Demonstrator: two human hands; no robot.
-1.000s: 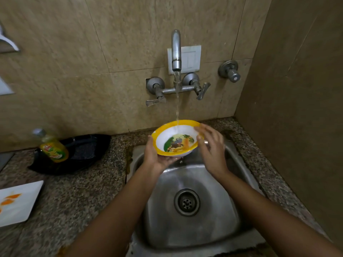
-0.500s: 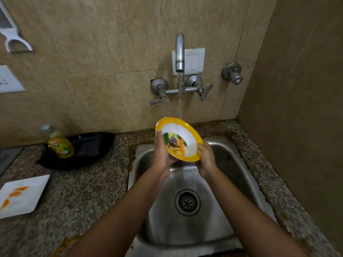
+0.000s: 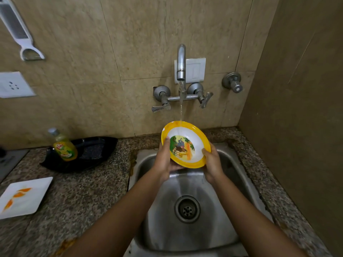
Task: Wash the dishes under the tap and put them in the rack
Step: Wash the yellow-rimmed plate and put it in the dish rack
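We are holding the yellow-rimmed bowl (image 3: 185,145) tilted between our hands, over the steel sink (image 3: 213,210) below them. The tap (image 3: 181,58) above our fingers is running onto the bowl's far rim. Our left hand (image 3: 164,160) is curling round the left edge with the thumb inside, and our right hand (image 3: 213,164) is pinching the right rim. We are judging the bowl light, stiff and slippery when wet, so we are favouring a grip on opposite rims. It is showing a white inside and a cartoon animal picture.
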